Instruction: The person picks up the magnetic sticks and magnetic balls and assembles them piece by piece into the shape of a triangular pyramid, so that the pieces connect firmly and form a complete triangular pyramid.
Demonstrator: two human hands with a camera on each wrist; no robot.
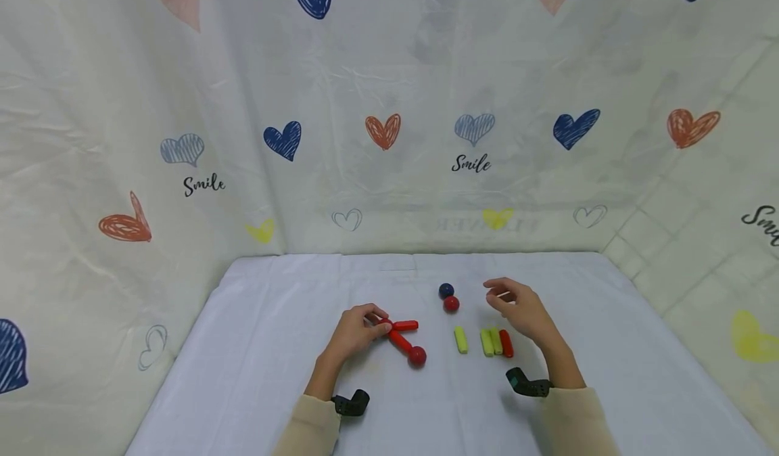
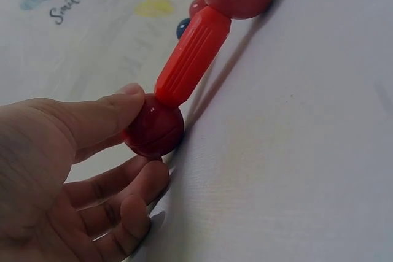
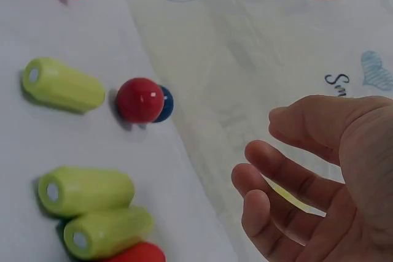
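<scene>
Delicately, a left hand (image 1: pixel 358 329) pinches a glossy red ball (image 2: pixel 155 128) bearing two slim red rods (image 1: pixel 399 340) on a white-clothed desk (image 1: pixel 255 348), where a careless twist could detach the far red ball (image 1: pixel 416 356). The right hand (image 1: pixel 517 308), its grip relaxed and empty, hangs near a shiny dark blue ball (image 1: pixel 446 290), which a brush could send rolling. Counted: three red balls, one blue, three red rods, three yellow-green rods (image 1: pixel 460 339)

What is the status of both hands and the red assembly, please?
Left hand pinching ball of red assembly. Right hand empty, hovering. Nothing visibly in the way.
</scene>
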